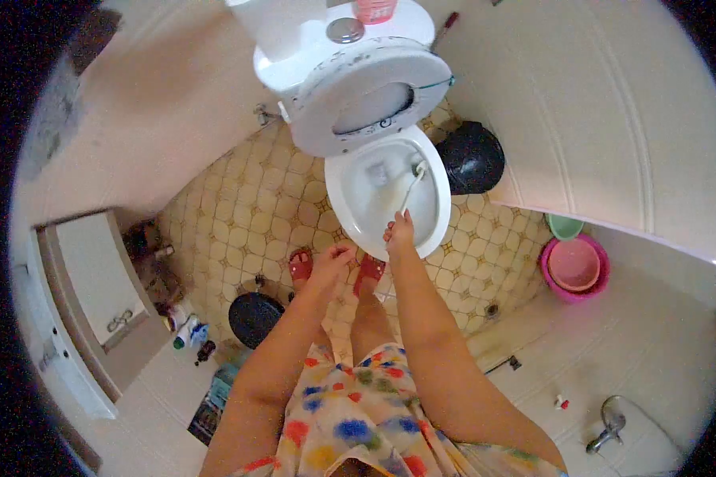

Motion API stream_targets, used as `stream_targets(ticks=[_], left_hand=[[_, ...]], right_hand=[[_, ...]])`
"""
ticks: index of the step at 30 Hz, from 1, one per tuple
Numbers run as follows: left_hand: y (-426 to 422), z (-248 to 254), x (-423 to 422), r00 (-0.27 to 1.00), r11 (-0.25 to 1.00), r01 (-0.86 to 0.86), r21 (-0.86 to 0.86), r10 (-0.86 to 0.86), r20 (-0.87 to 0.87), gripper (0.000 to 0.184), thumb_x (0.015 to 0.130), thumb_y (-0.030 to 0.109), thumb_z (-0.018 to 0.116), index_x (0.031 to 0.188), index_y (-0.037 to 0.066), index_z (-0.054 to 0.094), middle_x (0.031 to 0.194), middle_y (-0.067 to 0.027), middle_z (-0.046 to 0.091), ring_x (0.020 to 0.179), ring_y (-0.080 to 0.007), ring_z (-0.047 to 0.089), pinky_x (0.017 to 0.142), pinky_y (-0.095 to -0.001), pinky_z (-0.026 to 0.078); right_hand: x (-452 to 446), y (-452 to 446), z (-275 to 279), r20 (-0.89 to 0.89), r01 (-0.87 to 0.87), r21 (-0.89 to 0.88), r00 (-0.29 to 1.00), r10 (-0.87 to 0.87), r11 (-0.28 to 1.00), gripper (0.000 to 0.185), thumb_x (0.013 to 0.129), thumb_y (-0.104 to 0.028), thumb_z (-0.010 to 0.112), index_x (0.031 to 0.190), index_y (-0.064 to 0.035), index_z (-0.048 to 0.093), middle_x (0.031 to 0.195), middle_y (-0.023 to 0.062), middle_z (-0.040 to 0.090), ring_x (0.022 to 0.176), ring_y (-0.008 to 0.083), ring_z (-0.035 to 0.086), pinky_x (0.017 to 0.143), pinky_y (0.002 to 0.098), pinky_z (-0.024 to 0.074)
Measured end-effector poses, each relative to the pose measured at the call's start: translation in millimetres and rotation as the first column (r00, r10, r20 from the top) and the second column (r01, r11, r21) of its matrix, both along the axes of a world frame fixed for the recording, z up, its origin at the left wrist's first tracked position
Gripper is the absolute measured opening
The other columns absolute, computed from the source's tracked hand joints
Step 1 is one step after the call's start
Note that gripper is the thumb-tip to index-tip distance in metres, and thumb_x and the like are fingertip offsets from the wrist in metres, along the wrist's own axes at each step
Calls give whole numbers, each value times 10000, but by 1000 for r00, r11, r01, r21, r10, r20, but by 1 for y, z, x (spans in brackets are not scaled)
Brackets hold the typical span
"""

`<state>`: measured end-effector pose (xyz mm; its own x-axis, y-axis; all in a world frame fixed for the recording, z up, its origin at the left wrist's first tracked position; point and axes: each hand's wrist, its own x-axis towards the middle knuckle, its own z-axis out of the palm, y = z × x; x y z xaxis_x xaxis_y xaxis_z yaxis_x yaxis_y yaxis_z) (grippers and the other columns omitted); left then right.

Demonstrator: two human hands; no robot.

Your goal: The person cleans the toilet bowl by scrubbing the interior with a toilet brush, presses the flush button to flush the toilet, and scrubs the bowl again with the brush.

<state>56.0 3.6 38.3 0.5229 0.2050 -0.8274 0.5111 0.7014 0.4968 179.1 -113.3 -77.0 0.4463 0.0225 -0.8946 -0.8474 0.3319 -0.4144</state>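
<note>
I observed that the right hand concealed the handle end of the brush. The upper view edge cut off the pink container. The bottles appeared blurred.

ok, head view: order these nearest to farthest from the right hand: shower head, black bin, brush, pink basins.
1. Brush: held in the right hand, head inside the toilet bowl.
2. Black bin: just right of the bowl.
3. Pink basins: farther right.
4. Shower head: lower right of the view.
</note>
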Motion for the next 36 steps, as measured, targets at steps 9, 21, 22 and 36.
stream_targets(ticks=[9,21,22,36], left_hand=[[45,-14,-13,945,945,326,42,-324,-41,172,739,180,592,849,63,531,757,7,506,708,-82,459,630,-212,370],[101,4,-11,888,885,459,76,-455,-62,157,750,177,577,849,62,536,712,4,492,668,-90,467,586,-218,397],[104,3,-11,880,877,475,78,-472,-51,159,751,176,576,854,61,535,720,-1,496,668,-92,467,591,-218,397],[121,-46,-25,835,834,550,35,-548,-53,210,732,165,590,902,61,524,778,-19,519,688,-104,478,637,-236,406]], right_hand=[[-28,24,10,17,351,-51,936,-351,935,451,840,-218,403,1251,-246,219,552,8,365,363,90,252,316,226,215],[-68,44,17,114,592,1,801,-588,806,392,851,-203,363,1226,-209,246,600,17,358,399,88,285,325,202,223],[-63,42,11,121,590,3,801,-586,807,390,851,-202,361,1225,-206,250,596,16,359,396,88,284,323,199,223],[-48,10,-23,215,131,-354,975,-56,926,410,844,-190,375,1247,-226,308,488,-13,343,363,84,281,307,226,243]])
